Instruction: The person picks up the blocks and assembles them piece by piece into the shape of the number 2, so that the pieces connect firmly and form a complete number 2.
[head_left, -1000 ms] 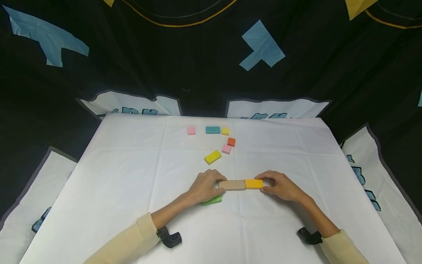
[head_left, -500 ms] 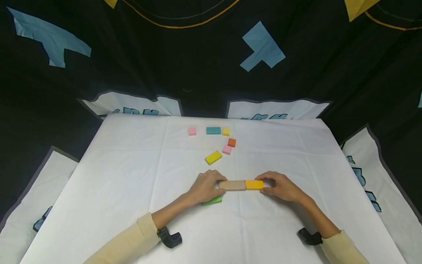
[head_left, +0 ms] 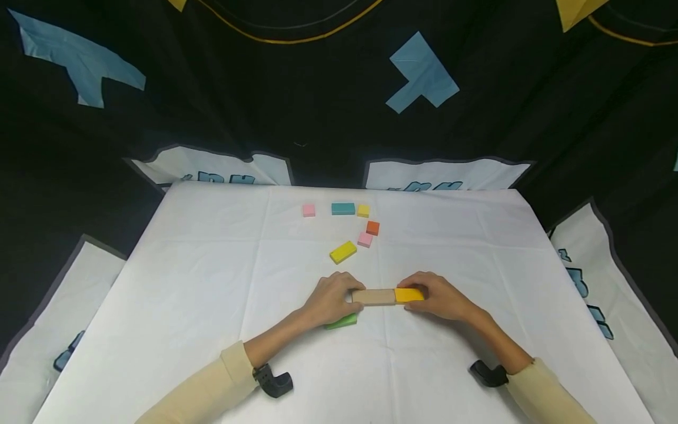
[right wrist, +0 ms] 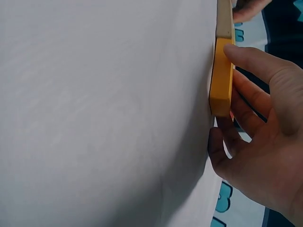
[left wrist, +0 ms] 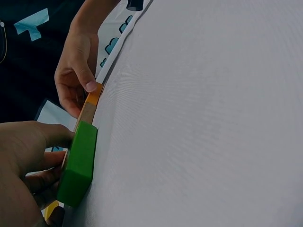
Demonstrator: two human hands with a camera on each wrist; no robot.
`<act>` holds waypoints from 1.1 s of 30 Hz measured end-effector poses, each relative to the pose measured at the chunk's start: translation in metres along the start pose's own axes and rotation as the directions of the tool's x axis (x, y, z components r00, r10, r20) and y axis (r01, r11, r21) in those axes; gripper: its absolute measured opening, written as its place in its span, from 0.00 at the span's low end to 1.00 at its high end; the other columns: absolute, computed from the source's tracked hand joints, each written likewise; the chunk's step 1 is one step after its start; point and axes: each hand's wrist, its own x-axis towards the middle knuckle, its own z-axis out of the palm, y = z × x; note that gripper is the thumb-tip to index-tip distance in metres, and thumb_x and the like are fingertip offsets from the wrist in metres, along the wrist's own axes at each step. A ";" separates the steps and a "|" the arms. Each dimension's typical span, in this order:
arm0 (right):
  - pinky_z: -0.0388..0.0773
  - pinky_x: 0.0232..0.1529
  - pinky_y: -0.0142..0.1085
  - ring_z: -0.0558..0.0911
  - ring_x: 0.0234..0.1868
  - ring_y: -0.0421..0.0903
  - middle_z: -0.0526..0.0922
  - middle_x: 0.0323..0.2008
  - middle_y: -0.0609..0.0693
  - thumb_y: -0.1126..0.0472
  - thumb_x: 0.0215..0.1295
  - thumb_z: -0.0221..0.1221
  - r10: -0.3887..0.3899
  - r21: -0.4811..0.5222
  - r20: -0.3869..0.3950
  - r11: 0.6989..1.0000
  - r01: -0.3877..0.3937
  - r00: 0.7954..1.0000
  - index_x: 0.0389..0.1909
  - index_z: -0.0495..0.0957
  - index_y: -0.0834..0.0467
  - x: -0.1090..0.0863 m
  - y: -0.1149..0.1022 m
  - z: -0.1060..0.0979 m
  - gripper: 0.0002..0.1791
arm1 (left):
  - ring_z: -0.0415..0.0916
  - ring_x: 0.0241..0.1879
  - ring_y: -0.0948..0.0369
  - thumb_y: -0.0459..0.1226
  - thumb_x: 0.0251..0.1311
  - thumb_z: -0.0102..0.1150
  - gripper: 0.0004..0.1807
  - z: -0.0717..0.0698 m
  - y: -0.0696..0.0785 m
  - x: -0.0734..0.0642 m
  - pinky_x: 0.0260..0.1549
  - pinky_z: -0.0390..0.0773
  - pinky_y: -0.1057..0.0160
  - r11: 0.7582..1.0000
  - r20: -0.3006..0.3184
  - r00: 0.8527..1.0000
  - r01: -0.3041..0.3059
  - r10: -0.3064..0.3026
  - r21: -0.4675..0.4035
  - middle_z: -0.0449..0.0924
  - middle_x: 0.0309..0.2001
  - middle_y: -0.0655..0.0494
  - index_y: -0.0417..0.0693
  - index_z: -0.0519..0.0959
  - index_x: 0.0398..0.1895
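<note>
A plain wooden block (head_left: pixel 373 297) and an orange-yellow block (head_left: pixel 406 295) lie end to end in one line on the white cloth. My left hand (head_left: pixel 329 300) grips the wooden block's left end between thumb and fingers. On the other side, my right hand (head_left: pixel 444 298) pinches the orange-yellow block by its long sides, thumb nearer me; the right wrist view has that thumb on the side of the block (right wrist: pixel 221 78). Just in front of the left hand lies a green block (head_left: pixel 343 321), partly covered by it. In the left wrist view this green block (left wrist: pixel 79 163) hides part of the wooden one.
Beyond the hands lie a yellow block (head_left: pixel 343 252), a pink block (head_left: pixel 365 239) and an orange-red block (head_left: pixel 373 228). Farther back are a teal block (head_left: pixel 343 209), a small yellow block (head_left: pixel 363 211) and another pink block (head_left: pixel 309 211). A dark curtain (head_left: pixel 318 106) hangs behind the table.
My right hand has slid left along the orange-yellow block, from its right end to farther up its sides. The left hand and both blocks stay in place.
</note>
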 end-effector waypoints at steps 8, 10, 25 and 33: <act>0.73 0.55 0.49 0.75 0.48 0.46 0.83 0.48 0.45 0.60 0.57 0.72 -0.042 -0.021 -0.002 0.999 0.042 0.999 0.52 0.83 0.53 0.008 -0.006 0.007 0.20 | 0.75 0.47 0.59 0.40 0.58 0.70 0.18 -0.001 0.001 0.001 0.44 0.71 0.55 1.000 -0.003 1.000 -0.005 0.005 -0.004 0.82 0.47 0.56 0.47 0.85 0.52; 0.73 0.53 0.47 0.75 0.46 0.45 0.83 0.47 0.44 0.60 0.57 0.73 -0.042 -0.032 -0.007 0.999 0.042 0.999 0.52 0.83 0.53 0.010 -0.007 0.008 0.20 | 0.75 0.47 0.59 0.40 0.58 0.70 0.18 -0.002 0.001 0.001 0.44 0.71 0.55 1.000 -0.005 1.000 -0.008 0.008 -0.005 0.83 0.47 0.56 0.47 0.85 0.52; 0.76 0.48 0.43 0.74 0.42 0.45 0.82 0.43 0.43 0.61 0.55 0.74 -0.037 -0.066 -0.026 0.997 0.036 0.999 0.48 0.84 0.52 0.012 -0.012 0.013 0.18 | 0.75 0.47 0.59 0.40 0.58 0.70 0.18 -0.002 0.001 0.002 0.44 0.71 0.55 1.000 -0.003 1.000 -0.002 0.002 -0.005 0.83 0.47 0.56 0.47 0.85 0.52; 0.75 0.50 0.43 0.74 0.43 0.45 0.82 0.44 0.43 0.62 0.55 0.74 0.001 -0.071 -0.024 0.997 -0.002 1.000 0.47 0.84 0.52 0.013 -0.015 0.015 0.18 | 0.75 0.48 0.59 0.40 0.58 0.70 0.18 0.000 -0.001 0.002 0.44 0.71 0.55 1.000 -0.002 1.000 0.001 -0.001 -0.013 0.83 0.47 0.57 0.47 0.85 0.52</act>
